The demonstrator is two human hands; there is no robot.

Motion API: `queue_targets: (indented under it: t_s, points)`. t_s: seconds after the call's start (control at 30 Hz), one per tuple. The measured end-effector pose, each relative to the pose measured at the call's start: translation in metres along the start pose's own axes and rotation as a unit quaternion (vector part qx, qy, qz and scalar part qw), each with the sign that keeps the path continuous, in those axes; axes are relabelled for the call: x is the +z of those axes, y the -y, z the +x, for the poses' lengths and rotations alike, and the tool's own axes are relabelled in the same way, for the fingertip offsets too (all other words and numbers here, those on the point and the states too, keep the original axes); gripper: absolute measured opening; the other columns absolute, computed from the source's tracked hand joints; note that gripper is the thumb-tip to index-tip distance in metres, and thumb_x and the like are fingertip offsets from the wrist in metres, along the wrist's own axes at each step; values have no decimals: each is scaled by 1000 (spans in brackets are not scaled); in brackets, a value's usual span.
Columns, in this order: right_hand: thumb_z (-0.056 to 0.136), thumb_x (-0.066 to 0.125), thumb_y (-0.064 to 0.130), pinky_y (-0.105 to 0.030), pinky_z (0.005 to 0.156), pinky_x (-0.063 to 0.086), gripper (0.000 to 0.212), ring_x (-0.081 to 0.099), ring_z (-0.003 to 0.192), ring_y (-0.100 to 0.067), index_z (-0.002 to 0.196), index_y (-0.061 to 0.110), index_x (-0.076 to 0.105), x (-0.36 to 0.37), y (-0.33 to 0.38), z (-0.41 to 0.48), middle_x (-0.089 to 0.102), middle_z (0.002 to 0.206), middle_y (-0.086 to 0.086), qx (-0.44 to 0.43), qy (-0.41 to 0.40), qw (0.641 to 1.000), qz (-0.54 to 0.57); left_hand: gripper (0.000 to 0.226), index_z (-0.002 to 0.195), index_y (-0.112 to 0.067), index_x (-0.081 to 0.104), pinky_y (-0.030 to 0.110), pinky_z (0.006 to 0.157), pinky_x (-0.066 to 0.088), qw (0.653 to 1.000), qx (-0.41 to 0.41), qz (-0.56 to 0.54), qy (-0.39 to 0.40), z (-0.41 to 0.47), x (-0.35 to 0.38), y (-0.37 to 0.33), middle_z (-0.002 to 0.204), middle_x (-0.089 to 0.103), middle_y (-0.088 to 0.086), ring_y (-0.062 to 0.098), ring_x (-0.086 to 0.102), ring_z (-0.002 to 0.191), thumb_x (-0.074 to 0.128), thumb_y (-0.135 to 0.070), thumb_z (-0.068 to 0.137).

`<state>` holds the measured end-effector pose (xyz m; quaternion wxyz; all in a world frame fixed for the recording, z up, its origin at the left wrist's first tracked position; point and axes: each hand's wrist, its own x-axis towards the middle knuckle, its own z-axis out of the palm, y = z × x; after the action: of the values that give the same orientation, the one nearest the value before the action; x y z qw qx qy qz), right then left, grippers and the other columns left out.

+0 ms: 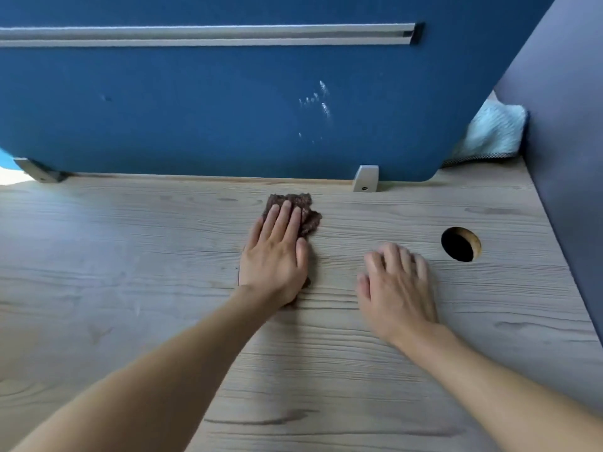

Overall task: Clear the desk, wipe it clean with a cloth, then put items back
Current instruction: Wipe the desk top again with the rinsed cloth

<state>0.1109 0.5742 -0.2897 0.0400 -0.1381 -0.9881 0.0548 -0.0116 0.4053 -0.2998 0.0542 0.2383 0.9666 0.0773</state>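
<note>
R hand (396, 288): fingers loosely bent, blurred, holding nothing, low over desk (130, 288). L hand (275, 256): fingers straight, flat on brown cloth (305, 208), mid-desk nr back edge. Cable hole (460, 244) to R. Blue partition (228, 109) behind

1. The tabletop (130, 288) is pale greyish beige, with a wood-grain pattern of long darker streaks and a few knot-like marks
2. The cloth (305, 210) is dark brown with a nubbly, speckled look
3. The partition (195, 119) is plain deep blue, with a scatter of whitish smears right of its middle
4. The rail (202, 34) is light silver-grey with a darker line along it and a black end
5. The bracket (366, 178) is matt light grey
6. The side panel (564, 125) is muted grey-violet
7. The bundle of fabric (492, 132) is pale aqua-white, edged with a fine black-and-white check
8. The round hole (458, 244) is black inside, with a tan rim
</note>
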Motion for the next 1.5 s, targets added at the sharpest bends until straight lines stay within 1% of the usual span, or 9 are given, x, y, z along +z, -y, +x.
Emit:
queue_targets:
  t_s: [0.13, 0.23, 0.5, 0.7, 1.0, 1.1, 1.23, 1.4, 1.5]
  points:
    - [93, 31, 34, -47, 114, 28, 55, 43, 136, -30, 134, 8, 55, 13, 12, 26, 49, 144, -14, 15, -17, 1000, 17, 59, 156, -18, 30, 40, 124, 14, 985, 170, 2, -7, -56, 3, -11, 164, 22, 1, 16, 8, 153, 24, -39, 101]
    - [97, 27, 34, -50, 118, 26, 58, 34, 145, -28, 143, 7, 48, 18, 13, 21, 42, 153, -14, 14, 5, 1000, 0, 58, 157, -20, 25, 39, 124, 12, 967, 253, -8, 24, -65, 5, -3, 165, 16, -1, 15, 5, 154, 24, -38, 103]
    - [97, 28, 34, -50, 120, 23, 59, 28, 147, -27, 146, 7, 44, 20, 12, 22, 38, 156, -13, 8, 21, 1000, -21, 69, 159, -18, 18, 36, 125, 2, 998, 59, 14, -13, 56, 0, 2, 166, 12, 1, 14, 2, 154, 7, -42, 95]
    - [96, 27, 34, -52, 118, 25, 59, 32, 146, -29, 142, 3, 50, 15, 15, 22, 41, 153, -15, 8, 19, 1000, -17, 59, 158, -23, 20, 37, 125, 8, 970, 240, -18, 36, -8, 3, -15, 165, 12, -5, 10, 0, 153, 17, -41, 102]
    - [95, 28, 33, -51, 118, 25, 58, 32, 146, -27, 143, 7, 48, 16, 13, 23, 42, 152, -13, 7, 8, 1000, -18, 68, 156, -18, 27, 34, 124, 5, 995, 101, -6, -13, 83, 1, -38, 160, 32, -1, 16, 20, 149, 6, -41, 96]
    - [95, 29, 34, -51, 118, 25, 58, 33, 145, -27, 141, 6, 51, 17, 14, 23, 43, 152, -13, 6, 4, 1000, -13, 64, 159, -20, 18, 35, 125, 2, 983, 181, -9, -3, 29, 2, -26, 166, 11, -2, 12, -1, 153, 10, -42, 99]
    - [95, 28, 35, -50, 119, 24, 60, 31, 146, -27, 143, 6, 50, 16, 13, 23, 42, 153, -14, 5, 11, 1000, -20, 60, 157, -22, 26, 33, 124, 6, 963, 267, -11, 31, -11, -2, 21, 165, 15, -4, 12, 7, 153, 24, -39, 100]
    - [97, 23, 37, -49, 120, 21, 62, 26, 148, -24, 148, 8, 42, 17, 12, 22, 37, 157, -11, 3, 22, 999, -31, 66, 158, -19, 20, 32, 125, 0, 999, 35, 8, -28, 61, -6, 44, 166, 16, 1, 15, 7, 153, 15, -40, 96]
    - [96, 24, 36, -49, 119, 23, 61, 30, 147, -26, 146, 7, 46, 20, 13, 22, 40, 155, -12, 4, 19, 999, -37, 66, 157, -15, 25, 38, 125, 7, 997, 72, 8, -40, 25, -4, 29, 165, 18, 4, 17, 6, 154, 15, -41, 98]
